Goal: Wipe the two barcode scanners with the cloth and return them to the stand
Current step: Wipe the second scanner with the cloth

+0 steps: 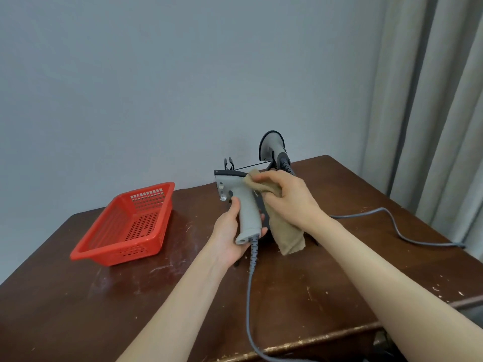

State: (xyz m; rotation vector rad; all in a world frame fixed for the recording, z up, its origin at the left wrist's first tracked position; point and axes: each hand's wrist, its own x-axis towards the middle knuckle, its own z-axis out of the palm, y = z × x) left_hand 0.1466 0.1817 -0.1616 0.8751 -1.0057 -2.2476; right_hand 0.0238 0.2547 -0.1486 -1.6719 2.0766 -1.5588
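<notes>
The dark wooden table [313,296] carries everything. On its left part sits one red plastic basket [86,253], the only container here; its perforated floor shows right across.

There are two barcode scanners. The grey scanner [243,199] is held up above the middle of the table, head tipped towards the basket and handle pointing down at me. My left hand [227,236] grips that handle, fingers curled round the far side and thumb lying along the near side. My right hand [287,197] is closed round one tan cloth [287,239], bunching its top against the back of the scanner's head just beside the dark upper edge. The rest of the cloth hangs down below my wrist; I cannot tell whether its end touches the table.

The second scanner [271,145] rests head-up on the right end of the one black wire stand [229,163], at the back of the table behind my hands. The stand's left clip is bare.

Two grey cables: one cable [249,296] drops from the held handle and runs off the near edge, the other cable [392,220] snakes off to the right
</notes>
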